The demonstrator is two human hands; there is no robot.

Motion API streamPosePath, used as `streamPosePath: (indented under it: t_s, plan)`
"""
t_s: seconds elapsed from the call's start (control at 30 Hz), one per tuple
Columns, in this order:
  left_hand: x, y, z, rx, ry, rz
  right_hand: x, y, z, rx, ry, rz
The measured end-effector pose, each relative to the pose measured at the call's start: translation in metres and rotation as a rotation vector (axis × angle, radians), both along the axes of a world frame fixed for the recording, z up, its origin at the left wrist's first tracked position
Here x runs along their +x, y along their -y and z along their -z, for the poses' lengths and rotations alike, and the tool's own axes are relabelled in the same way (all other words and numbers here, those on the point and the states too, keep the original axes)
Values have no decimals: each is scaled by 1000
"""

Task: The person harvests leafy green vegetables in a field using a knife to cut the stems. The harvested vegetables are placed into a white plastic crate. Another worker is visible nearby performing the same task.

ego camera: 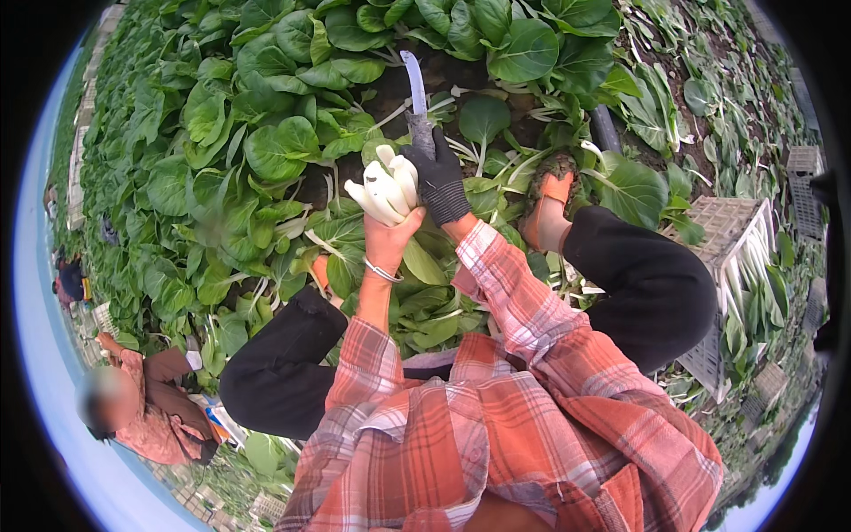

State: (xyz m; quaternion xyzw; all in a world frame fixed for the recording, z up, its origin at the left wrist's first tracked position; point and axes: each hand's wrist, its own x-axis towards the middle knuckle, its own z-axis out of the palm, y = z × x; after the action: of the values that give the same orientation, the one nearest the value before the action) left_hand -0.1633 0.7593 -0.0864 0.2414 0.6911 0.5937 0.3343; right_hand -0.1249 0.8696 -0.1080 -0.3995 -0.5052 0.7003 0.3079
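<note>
My left hand [387, 241], bare and with a bracelet at the wrist, grips a head of bok choy [387, 189]. Its thick white stalks point up and away from me, and some of its leaves seem to hang below my fist. A black knit glove covers my right hand [439, 183], which is closed around the wrapped grey handle of a harvesting knife [415, 86]. The narrow blade points away from me over dark soil. Both hands are side by side, the glove close against the white stalks. Cut leaves [435, 319] lie between my legs.
Uncut bok choy [279, 146] grows thickly ahead and to the left. At my right knee stands a plastic crate [721, 233] with bok choy packed along its side. Another person [156, 405] crouches at the lower left. Cut plants [655, 113] lie on soil at the upper right.
</note>
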Motion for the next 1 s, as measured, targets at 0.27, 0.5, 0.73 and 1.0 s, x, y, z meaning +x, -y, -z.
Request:
streamPosePath:
  t_s: [0.27,0.5,0.73,1.0]
  plan:
    - [-74,-79,0,-637,-579,380,28,-71,121,67,232,-227]
    - [-167,-129,50,-1116,-1368,874,-41,-99,155,302,594,-722]
    - [-223,-50,73,-1342,-1307,939,-12,-94,127,-96,612,-1600]
    - [-226,-43,85,-1039,-1530,820,-100,-99,189,271,573,-783]
